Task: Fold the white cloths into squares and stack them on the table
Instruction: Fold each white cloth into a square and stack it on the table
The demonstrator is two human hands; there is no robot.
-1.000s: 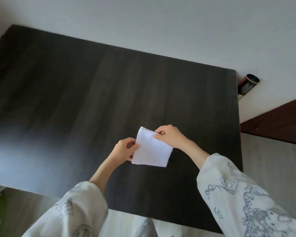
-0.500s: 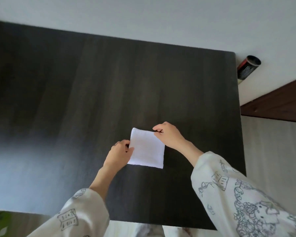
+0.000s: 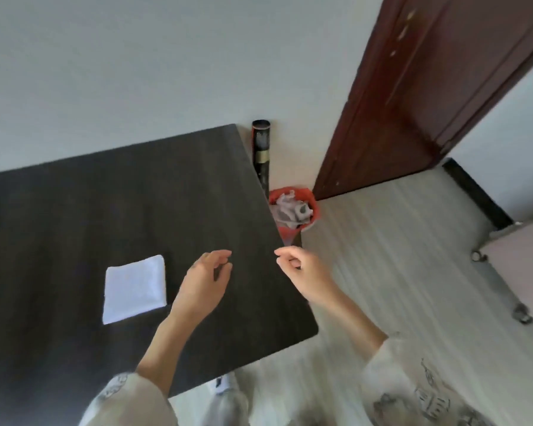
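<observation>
While nothing legible shows anywhere, the printed drawings on the pale sleeves [image 3: 413, 392] are too blurred to read, and the dark tube [image 3: 261, 149] standing against the wall carries a gold band and a faint pattern that I cannot make out either.

From the head view, the dark wood-grain surface [image 3: 74, 195] fills the left half of the scene, its right edge running diagonally down to a rounded near corner. One folded white cloth [image 3: 135, 289] lies flat on it as a neat square, well in from every edge, with bare dark wood all around it. The left hand [image 3: 204, 287] hovers over the surface just right of the cloth, not touching it, fingers loosely curled and holding nothing. The right hand [image 3: 302, 273] hangs beyond the surface's right edge, above the pale plank floor [image 3: 397, 256], thumb and forefinger nearly pinched but with nothing between them. The two hands are apart from each other.

Past the far right corner of the surface, an orange-red bin [image 3: 311, 207] sits on the floor, partly hidden by the surface edge, stuffed with crumpled grey-white material. A reddish-brown door [image 3: 428, 87] stands behind it. At the far right, a pale piece of furniture on small castors [image 3: 520, 313] edges into view. A white shoe [image 3: 223, 384] shows below the surface's near edge.
</observation>
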